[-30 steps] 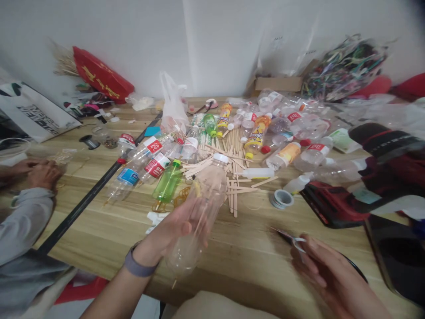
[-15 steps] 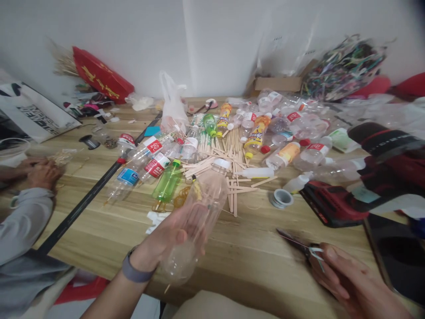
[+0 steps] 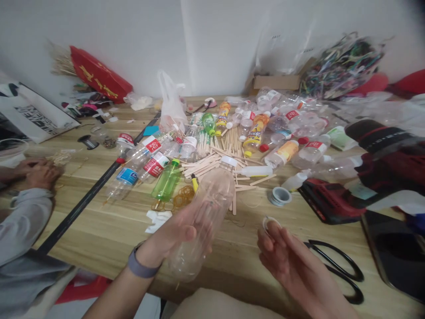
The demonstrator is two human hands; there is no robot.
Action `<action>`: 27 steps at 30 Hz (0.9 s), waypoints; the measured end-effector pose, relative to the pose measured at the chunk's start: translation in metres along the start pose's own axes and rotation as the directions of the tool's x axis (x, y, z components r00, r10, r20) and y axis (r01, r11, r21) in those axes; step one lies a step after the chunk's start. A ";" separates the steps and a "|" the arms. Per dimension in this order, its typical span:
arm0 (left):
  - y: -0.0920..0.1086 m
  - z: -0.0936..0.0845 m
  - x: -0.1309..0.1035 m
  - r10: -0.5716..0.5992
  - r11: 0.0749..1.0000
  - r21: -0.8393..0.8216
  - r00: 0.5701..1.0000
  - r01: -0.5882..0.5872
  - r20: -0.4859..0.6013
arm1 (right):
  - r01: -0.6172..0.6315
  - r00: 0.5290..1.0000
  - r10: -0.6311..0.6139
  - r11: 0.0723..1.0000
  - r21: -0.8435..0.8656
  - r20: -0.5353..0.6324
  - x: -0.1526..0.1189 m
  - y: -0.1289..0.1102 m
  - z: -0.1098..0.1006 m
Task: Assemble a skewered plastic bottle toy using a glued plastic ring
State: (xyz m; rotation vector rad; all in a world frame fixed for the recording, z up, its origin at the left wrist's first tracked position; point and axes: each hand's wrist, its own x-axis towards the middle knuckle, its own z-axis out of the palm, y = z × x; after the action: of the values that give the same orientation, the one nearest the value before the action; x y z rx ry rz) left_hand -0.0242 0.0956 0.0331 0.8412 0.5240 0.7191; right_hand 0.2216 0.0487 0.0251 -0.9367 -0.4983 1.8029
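A clear plastic bottle with a white cap is tilted away from me, its cap end pointing toward the pile of wooden sticks. My left hand is wrapped round its lower half. A small thin stick end shows below the bottle's base. Between the curled fingers of my right hand is a thin white ring, partly hidden by the fingertips. Black-handled scissors lie on the table beside that hand, their blades hidden behind it.
Many plastic bottles crowd the back right. A red cordless drill, a dark phone-like slab and a grey spool lie right. A green bottle and rubber bands lie left. Another person's hands work at far left.
My right hand has let go of the scissors, which now lie on the table, and has moved left toward the bottle with the white ring. The bottle has shifted slightly right.
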 end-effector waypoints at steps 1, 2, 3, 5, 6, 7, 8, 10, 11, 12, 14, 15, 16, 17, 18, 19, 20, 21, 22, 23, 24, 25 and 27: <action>0.001 0.002 0.001 0.001 1.000 0.004 1.000 -0.001 -0.007 | 0.024 1.000 -0.024 0.999 0.032 -0.010 0.004 0.000 0.006; 0.001 0.005 0.002 0.003 1.000 0.006 1.000 -0.003 -0.008 | 0.050 0.999 -0.049 0.998 0.041 -0.020 0.008 -0.001 0.012; 0.002 0.007 0.003 0.002 1.000 0.010 1.000 -0.002 0.001 | 0.074 0.997 -0.073 0.997 0.033 -0.026 0.013 -0.001 0.019; 0.004 0.012 0.004 0.002 0.999 0.033 1.000 -0.003 0.028 | 0.101 0.995 -0.101 0.994 -0.030 -0.006 0.022 0.000 0.031; 0.005 0.014 0.004 0.000 0.999 0.053 0.999 -0.002 0.037 | 0.105 0.994 -0.103 0.992 -0.074 0.021 0.026 0.001 0.036; 0.006 0.016 0.004 -0.002 0.997 0.075 0.999 -0.001 0.042 | 0.104 0.994 -0.098 0.987 -0.124 0.052 0.029 0.003 0.040; 0.006 0.017 0.004 -0.004 0.996 0.094 0.999 0.000 0.044 | 0.109 0.992 -0.096 0.979 -0.174 0.083 0.032 0.005 0.043; 0.006 0.017 0.002 -0.002 0.993 0.121 0.999 -0.004 0.050 | 0.141 0.984 -0.104 0.950 -0.280 0.144 0.035 0.008 0.046; 0.005 0.016 0.001 0.000 0.992 0.123 0.998 -0.008 0.063 | 0.165 0.980 -0.116 0.928 -0.335 0.162 0.035 0.010 0.046; 0.004 0.014 0.000 0.003 0.993 0.118 0.997 -0.011 0.075 | 0.189 0.977 -0.133 0.903 -0.387 0.167 0.035 0.012 0.045; 0.003 0.010 -0.002 0.004 0.996 0.088 0.997 -0.011 0.081 | 0.215 0.976 -0.169 0.865 -0.453 0.141 0.034 0.013 0.040; 0.002 0.008 -0.004 0.007 0.998 0.069 0.997 -0.012 0.075 | 0.216 0.976 -0.184 0.858 -0.466 0.112 0.034 0.014 0.036; 0.002 0.005 -0.005 0.010 0.999 0.053 0.998 -0.013 0.064 | 0.213 0.977 -0.201 0.858 -0.467 0.075 0.033 0.013 0.031; 0.002 0.002 -0.007 0.016 0.999 0.041 0.999 -0.018 0.044 | 0.210 0.975 -0.218 0.862 -0.462 0.037 0.033 0.013 0.026; 0.002 0.000 -0.008 0.025 0.999 0.030 0.999 -0.025 0.030 | 0.205 0.973 -0.229 0.867 -0.454 0.002 0.032 0.012 0.022; 0.002 -0.002 -0.009 0.034 0.999 0.022 0.999 -0.034 0.019 | 0.198 0.971 -0.235 0.873 -0.447 -0.030 0.031 0.011 0.017; 0.002 -0.004 -0.010 0.041 0.999 0.019 0.999 -0.041 0.011 | 0.188 0.969 -0.238 0.878 -0.440 -0.061 0.030 0.010 0.012; 0.001 -0.006 -0.011 0.046 0.999 0.019 0.999 -0.046 0.011 | 0.177 0.968 -0.236 0.884 -0.433 -0.085 0.029 0.009 0.008; 0.001 -0.008 -0.011 0.052 0.998 0.020 0.999 -0.052 0.016 | 0.166 0.967 -0.231 0.891 -0.424 -0.107 0.027 0.008 0.004; 0.001 -0.009 -0.011 0.068 0.998 0.018 0.998 -0.068 0.016 | 0.156 0.966 -0.225 0.899 -0.409 -0.128 0.025 0.006 0.000; 0.001 -0.010 -0.011 0.091 0.996 0.013 0.996 -0.091 0.015 | 0.147 0.964 -0.220 0.910 -0.388 -0.151 0.023 0.005 -0.004; 0.001 -0.011 -0.011 0.119 0.993 0.002 0.993 -0.119 0.010 | 0.143 0.959 -0.219 0.921 -0.361 -0.178 0.021 0.004 -0.008; 0.001 -0.011 -0.011 0.153 0.988 -0.014 0.988 -0.153 -0.021 | 0.132 0.952 -0.207 0.942 -0.308 -0.224 0.017 0.001 -0.018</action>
State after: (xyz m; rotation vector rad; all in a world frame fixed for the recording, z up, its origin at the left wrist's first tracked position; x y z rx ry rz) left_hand -0.0394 0.0934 0.0294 0.8668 0.4738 0.8722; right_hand 0.2317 0.0620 0.0077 -1.2674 -0.6708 1.4495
